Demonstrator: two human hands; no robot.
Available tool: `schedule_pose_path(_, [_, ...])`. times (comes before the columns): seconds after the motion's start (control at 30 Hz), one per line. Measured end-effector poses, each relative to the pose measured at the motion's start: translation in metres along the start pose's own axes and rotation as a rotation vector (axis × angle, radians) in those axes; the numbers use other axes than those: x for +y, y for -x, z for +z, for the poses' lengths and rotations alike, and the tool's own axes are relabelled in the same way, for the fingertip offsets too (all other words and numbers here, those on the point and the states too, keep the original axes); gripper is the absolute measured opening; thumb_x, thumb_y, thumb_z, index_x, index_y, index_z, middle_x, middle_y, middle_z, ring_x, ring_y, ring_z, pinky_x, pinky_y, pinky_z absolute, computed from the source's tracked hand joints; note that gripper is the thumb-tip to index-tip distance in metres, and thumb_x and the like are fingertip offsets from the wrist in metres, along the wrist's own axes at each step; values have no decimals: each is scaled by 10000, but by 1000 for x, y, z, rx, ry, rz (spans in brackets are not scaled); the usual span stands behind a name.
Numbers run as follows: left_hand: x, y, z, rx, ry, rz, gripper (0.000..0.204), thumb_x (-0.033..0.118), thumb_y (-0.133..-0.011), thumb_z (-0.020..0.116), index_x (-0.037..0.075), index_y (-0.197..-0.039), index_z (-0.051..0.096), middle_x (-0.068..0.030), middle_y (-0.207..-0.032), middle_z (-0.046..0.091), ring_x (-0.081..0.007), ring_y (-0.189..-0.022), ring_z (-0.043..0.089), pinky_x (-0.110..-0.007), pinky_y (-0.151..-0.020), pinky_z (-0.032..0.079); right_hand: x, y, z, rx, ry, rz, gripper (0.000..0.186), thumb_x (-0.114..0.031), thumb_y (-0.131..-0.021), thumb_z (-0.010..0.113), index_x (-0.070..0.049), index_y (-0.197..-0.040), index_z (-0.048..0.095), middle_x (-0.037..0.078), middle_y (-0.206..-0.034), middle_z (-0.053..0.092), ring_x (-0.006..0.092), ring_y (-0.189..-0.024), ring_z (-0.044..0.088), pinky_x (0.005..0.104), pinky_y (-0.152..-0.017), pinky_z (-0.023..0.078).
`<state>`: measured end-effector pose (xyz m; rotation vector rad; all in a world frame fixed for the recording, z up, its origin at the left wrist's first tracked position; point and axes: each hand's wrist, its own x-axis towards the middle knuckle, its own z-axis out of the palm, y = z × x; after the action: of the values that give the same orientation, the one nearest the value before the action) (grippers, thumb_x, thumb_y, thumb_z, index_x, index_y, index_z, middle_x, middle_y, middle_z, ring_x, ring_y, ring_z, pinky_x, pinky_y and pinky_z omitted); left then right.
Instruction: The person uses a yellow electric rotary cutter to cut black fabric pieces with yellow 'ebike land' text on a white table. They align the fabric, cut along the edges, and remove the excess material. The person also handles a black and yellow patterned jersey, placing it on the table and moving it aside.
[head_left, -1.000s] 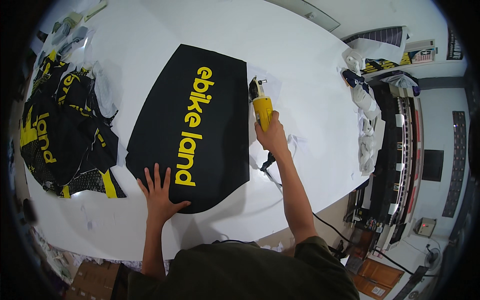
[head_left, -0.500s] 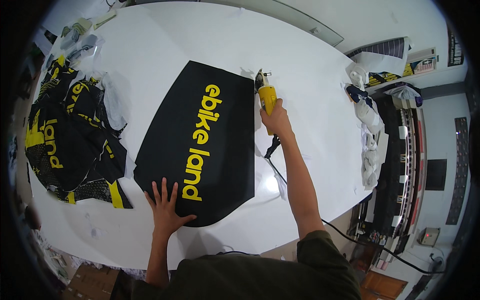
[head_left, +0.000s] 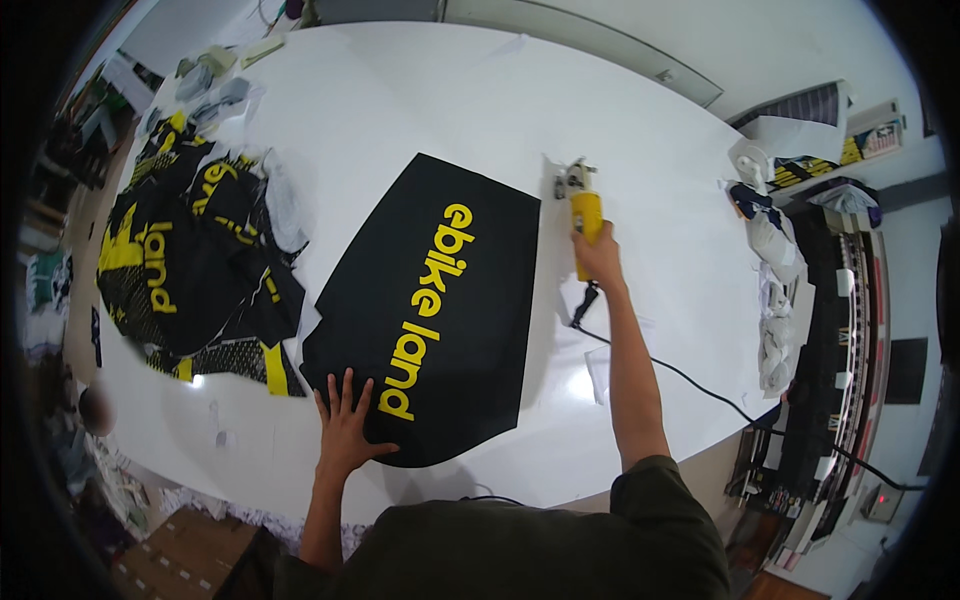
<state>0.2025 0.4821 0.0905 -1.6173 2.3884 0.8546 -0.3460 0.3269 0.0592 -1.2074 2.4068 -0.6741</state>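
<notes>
Right grip clamped on the yellow cutter, clear of the cloth

The left grip is spread flat, fingers apart, over the lower-left corner of the black cloth, which lies on the bench. Half a second ago the cutter's head was just beside the cloth's upper-right corner; now a white gap separates them, so the tool does not appear to be cutting. The left grip has stayed on its corner.

The cloth looks matt and smooth, with a slanting left side, a nearly straight right edge, a rounded bottom and bold yellow lettering. The cutter pairs a rounded yellow body with a metal head. Below and right of the cloth runs a thin black cord; to its left sits a crumpled pile of black-and-yellow pieces, partly speckled. The bench itself is white and glossy.
</notes>
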Motion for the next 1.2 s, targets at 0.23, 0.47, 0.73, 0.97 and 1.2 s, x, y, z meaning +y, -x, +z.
schedule_pose_path(0.23, [-14, 41, 2, -65, -6, -55, 1345, 618, -568, 926, 170, -1652, 268, -222, -1727, 79, -478, -1585, 10, -686, -1237, 1, 70, 38, -27, -51, -369, 208, 552, -390, -954, 701, 23, -1289, 555, 183, -961, 711, 247, -719, 732, 391, -608, 597])
schedule_pose_path(0.47, [-2, 49, 46, 62, -54, -99, 1298, 779, -684, 779, 138, -1662, 215, -270, -1709, 80, -504, -1576, 7, -703, -1221, -20, 66, 36, -42, -3, -77, 193, 618, -510, -995, 594, 35, -1287, 583, 241, -1068, 721, 350, -911, 737, 419, -803, 574])
schedule_pose_path(0.73, [12, 51, 84, 173, -105, -103, 1264, 783, -733, 734, 60, -1636, 227, -275, -1694, 160, -487, -1577, 81, -696, -1229, 1, 55, 44, -33, 224, 333, 91, 599, -421, -1012, 606, 66, -1355, 545, 263, -1289, 588, 422, -1216, 583, 488, -1015, 482])
schedule_pose_path(0.97, [4, 50, 101, 255, -125, -130, 1237, 789, -738, 710, 38, -1614, 265, -240, -1658, 293, -485, -1550, 209, -710, -1223, 60, -16, 140, 50, 62, -123, -331, 524, -172, -948, 711, 36, -1392, 524, 239, -1395, 543, 412, -1302, 509, 455, -1095, 410])
schedule_pose_path(1.2, [1, 47, 105, 283, -126, -123, 1202, 803, -740, 700, 46, -1592, 319, -243, -1624, 343, -492, -1540, 233, -728, -1212, 94, -17, 146, 83, 74, 101, -376, 496, -197, -950, 681, 20, -1374, 546, 194, -1426, 512, 380, -1354, 427, 486, -1132, 309])
